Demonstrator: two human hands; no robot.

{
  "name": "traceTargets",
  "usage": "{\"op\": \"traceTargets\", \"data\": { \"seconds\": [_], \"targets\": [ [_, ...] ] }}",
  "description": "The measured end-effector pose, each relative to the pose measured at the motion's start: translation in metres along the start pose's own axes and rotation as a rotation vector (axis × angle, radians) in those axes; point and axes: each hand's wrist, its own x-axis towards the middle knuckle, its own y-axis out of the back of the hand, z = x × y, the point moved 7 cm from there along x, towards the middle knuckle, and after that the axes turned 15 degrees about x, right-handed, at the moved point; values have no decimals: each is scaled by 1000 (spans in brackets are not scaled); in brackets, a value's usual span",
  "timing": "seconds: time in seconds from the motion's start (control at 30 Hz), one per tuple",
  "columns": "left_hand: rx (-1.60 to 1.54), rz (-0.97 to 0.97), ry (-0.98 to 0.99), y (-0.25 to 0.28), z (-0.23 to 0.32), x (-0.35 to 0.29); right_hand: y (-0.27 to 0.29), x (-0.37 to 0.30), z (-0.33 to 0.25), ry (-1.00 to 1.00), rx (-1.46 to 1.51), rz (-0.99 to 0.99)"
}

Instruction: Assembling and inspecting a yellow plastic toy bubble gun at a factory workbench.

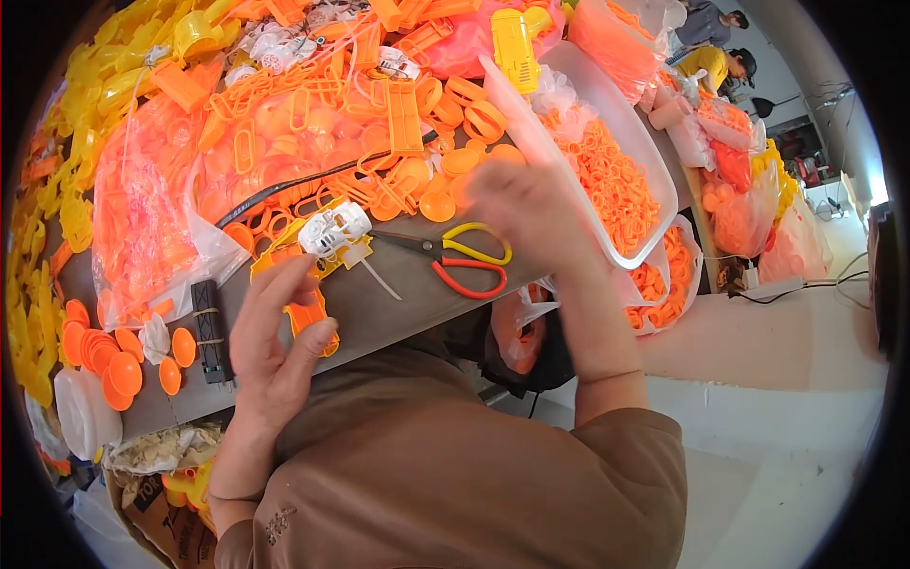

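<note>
My left hand (270, 346) is over the near table edge, thumb and fingers apart. An orange plastic part (308, 318) shows between them, partly covered by the thumb; no firm grip on it is visible. Just beyond the fingertips, a white toy-like plastic piece (334, 229) rests on a yellow plastic part (334, 266). Scissors (436, 248) with one yellow and one red handle lie to its right, blades toward it. My right hand (526, 213) hovers past the scissors, near orange discs (438, 206) and a white tub (654, 248). Motion blur hides its fingers.
The tub holds many small orange loops (611, 180). Clear bags of orange parts (142, 209) and yellow pieces (38, 284) pile up at left. A dark bar (207, 332) lies beside orange oval cups (123, 373). Two people (706, 62) are at the far right.
</note>
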Motion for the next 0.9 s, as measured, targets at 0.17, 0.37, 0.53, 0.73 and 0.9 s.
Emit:
{"op": "traceTargets", "data": {
  "seconds": [0.17,0.37,0.53,0.73,0.9],
  "targets": [
    [-335,-234,303,-19,-10,-6,-115,-42,41,-459,605,-471],
    [-322,-208,539,-14,-39,-31,-130,-58,37,102,294,-224],
    [-469,-304,616,-26,-47,-40,-150,-72,18,561,-298,-499],
    [476,49,-105,2,-26,-21,-142,-43,35,467,-389,-417],
    [674,-85,-98,-14,-40,-24,-142,-27,55,355,-542,-403]
  ]
}}
